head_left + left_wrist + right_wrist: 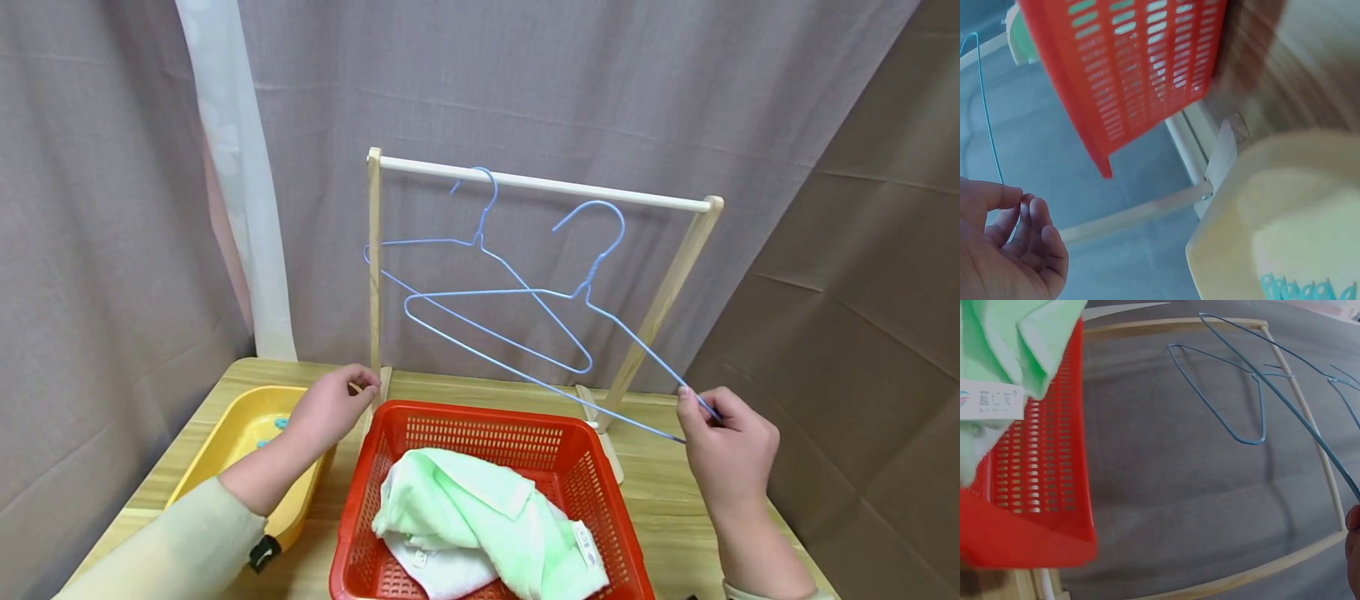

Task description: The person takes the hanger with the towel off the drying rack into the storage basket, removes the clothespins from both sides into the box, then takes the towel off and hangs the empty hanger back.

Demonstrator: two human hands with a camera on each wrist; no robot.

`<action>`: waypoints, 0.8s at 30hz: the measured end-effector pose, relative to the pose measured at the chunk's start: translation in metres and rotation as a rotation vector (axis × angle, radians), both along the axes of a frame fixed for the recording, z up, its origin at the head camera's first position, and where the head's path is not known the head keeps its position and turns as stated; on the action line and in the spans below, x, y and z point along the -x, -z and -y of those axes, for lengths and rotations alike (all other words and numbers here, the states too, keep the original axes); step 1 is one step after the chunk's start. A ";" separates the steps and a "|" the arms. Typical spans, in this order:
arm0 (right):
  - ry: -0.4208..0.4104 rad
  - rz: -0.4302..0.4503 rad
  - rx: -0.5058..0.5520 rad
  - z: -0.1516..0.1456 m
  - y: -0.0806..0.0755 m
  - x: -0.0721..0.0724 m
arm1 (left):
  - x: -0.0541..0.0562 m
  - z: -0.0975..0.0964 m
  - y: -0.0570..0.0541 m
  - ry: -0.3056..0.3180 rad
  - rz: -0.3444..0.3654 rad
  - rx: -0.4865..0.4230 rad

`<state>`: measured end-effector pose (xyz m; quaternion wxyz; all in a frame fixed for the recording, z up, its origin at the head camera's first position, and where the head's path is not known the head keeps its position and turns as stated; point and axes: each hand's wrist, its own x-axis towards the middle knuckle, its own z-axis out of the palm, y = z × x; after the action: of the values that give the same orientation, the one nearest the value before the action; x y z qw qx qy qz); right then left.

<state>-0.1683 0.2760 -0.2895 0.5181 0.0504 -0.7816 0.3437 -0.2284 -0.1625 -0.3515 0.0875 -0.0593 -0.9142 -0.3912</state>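
My right hand (727, 446) grips a blue wire hanger (592, 271) by its right corner, holding it tilted above the red basket (487, 409). Its hook hangs free in front of the rack. A second blue hanger (480, 239) hangs by its hook from the white rod (555, 184). Between the rack's left post (374, 275) and the yellow tray, my left hand (333, 404) holds nothing, fingers loosely curled; the left wrist view shows thumb and forefinger tips close together. Light green and white towels (480, 512) lie crumpled in the basket.
The yellow tray (217, 442) stands left of the basket, with small teal clips (1310, 291) inside. Behind the basket, the wooden rack's feet (611, 454) rest on the wooden table (667, 500). Grey curtains (600, 83) close off the back and sides.
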 end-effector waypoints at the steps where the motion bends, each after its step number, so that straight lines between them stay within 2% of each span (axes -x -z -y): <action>1: -0.002 -0.001 -0.002 -0.003 -0.001 -0.001 | 0.002 0.001 -0.001 -0.005 -0.002 -0.003; 6: 0.018 -0.023 0.029 -0.013 -0.009 -0.004 | 0.008 0.007 -0.005 -0.019 -0.004 -0.007; 13: 0.065 -0.074 0.177 -0.030 -0.021 -0.008 | 0.015 0.013 -0.009 -0.026 -0.038 -0.025; 19: 0.106 -0.115 0.250 -0.048 -0.031 -0.014 | 0.021 0.017 -0.013 -0.049 -0.072 -0.062; 24: 0.151 -0.109 0.320 -0.061 -0.036 -0.020 | 0.025 0.020 -0.018 -0.073 -0.084 -0.104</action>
<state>-0.1480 0.3370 -0.2536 0.5853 -0.0728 -0.6895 0.4204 -0.2534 -0.1821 -0.3330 0.1427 -0.0378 -0.8898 -0.4318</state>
